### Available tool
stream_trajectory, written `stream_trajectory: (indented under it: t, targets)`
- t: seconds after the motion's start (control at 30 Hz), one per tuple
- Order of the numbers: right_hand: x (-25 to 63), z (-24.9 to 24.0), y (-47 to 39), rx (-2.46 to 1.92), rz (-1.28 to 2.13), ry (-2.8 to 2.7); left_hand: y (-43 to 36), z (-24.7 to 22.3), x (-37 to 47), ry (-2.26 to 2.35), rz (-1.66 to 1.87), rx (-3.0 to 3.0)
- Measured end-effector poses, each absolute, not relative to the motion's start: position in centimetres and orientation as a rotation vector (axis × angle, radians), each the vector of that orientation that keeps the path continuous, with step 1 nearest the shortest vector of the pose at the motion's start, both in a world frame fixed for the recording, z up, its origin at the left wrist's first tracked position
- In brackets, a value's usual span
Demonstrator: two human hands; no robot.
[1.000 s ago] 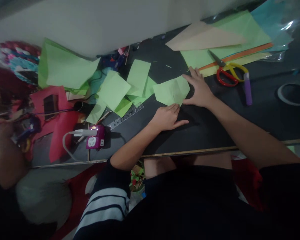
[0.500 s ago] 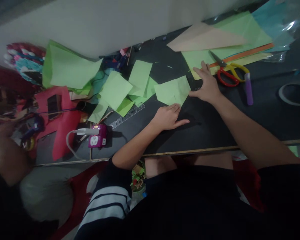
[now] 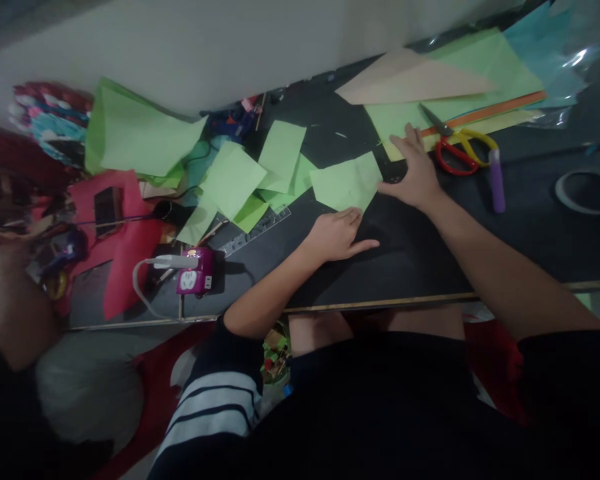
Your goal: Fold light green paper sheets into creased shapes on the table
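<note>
A light green sheet of paper lies on the dark table, its lower edge under the fingertips of my left hand. That hand rests flat, thumb stretched out to the right. My right hand is spread, with its thumb tip at the paper's right corner and its other fingers reaching over the edge of a stack of coloured paper. Scissors with a red and a yellow handle lie just right of my right hand, partly on that stack. Beside them is a purple stick with a pale end.
More green pieces overlap to the left, above a clear ruler. A purple plug adapter with a white cable sits near the front edge. A tape roll lies far right. Another person's arm is at far left.
Both hands stay in nearly the same place. The paper lies a little flatter near my left fingertips, and the view has shifted slightly.
</note>
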State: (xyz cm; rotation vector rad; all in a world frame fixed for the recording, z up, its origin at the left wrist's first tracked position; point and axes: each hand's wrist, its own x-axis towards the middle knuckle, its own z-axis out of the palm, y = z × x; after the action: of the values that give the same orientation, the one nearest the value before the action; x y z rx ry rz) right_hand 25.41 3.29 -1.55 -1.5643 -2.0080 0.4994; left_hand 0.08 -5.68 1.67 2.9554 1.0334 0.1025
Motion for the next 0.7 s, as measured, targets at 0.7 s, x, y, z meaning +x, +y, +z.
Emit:
stream_trajectory:
  t: [0.7]
  targets:
    - [23.7, -2.0, 2.1, -1.375, 0.532, -2.165, -5.6, 1.6, 0.0, 1.021, 0.082, 2.953]
